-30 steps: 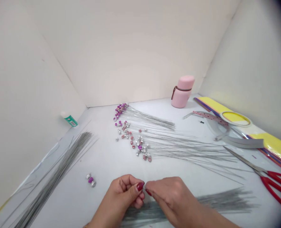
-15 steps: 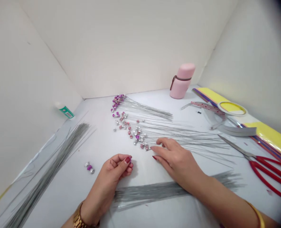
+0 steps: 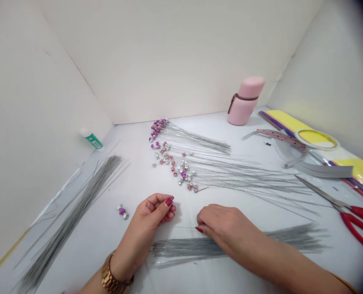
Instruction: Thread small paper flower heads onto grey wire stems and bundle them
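My left hand is closed in a pinch, thumb against fingers. A bit of a small purple bead shows at its fingertips. To the right, my right hand is closed above a bundle of thin grey wires. A single thin wire sticks out leftward from its fingertips, which are partly hidden. Left of my left hand lie a few loose purple and silver beads. Beyond both hands, wires lie spread with shiny pink, silver and purple beads at their left ends.
Another grey wire bundle lies at the left beside a green-and-white tube. Farther back are beaded stems and a pink flask. Red-handled scissors, a tape roll and yellow packets lie at the right.
My right hand has drawn back from the beaded wires toward the near wire bundle, and its fingers have closed. My left hand keeps its pinch. The whole view has shifted slightly.
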### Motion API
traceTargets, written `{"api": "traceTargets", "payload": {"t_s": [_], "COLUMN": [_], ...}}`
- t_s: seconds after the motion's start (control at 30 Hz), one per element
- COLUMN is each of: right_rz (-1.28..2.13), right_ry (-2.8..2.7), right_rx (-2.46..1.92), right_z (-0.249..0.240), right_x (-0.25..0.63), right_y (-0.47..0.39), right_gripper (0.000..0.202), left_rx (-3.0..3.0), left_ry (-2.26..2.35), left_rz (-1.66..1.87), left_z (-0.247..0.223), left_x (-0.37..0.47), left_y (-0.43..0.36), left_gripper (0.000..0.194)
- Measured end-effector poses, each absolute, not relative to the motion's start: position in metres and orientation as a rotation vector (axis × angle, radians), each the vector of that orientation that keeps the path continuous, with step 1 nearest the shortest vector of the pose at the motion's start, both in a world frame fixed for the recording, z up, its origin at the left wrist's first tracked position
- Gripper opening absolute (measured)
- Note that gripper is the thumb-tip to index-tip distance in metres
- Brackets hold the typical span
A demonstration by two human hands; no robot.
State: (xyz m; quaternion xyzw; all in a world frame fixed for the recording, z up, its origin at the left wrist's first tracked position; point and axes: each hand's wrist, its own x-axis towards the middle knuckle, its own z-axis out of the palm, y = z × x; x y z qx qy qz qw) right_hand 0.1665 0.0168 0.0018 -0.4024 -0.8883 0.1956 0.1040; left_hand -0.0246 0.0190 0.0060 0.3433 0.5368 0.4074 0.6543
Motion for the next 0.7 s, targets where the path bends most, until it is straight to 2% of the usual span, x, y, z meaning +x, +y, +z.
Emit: {"api": "traceTargets", "payload": {"t_s": [0.2,0.53,0.7], "right_rz": [0.594,0.205,0.140], "right_ry": [-2.540,-2.402,-2.402], "right_rx": [-1.183,-1.018,-1.039], "right_z": [0.006,0.008,0.006], "right_x": [0.168,0.176,0.177], "right_y": [0.015,0.016,0.017], "right_gripper": [0.014,0.030,0.031], "left_rx": [0.849,0.653,0.620], "left_ry": [1.220,1.057,1.064], "left_rz": [0.822,0.870,0.872], "left_z": [0.009,0.007,0.007], "left_x": [-0.019,-0.019,-0.019], "left_y": [0.015,0.011,0.010], "left_gripper": [0.014,0.015,0.015]}}
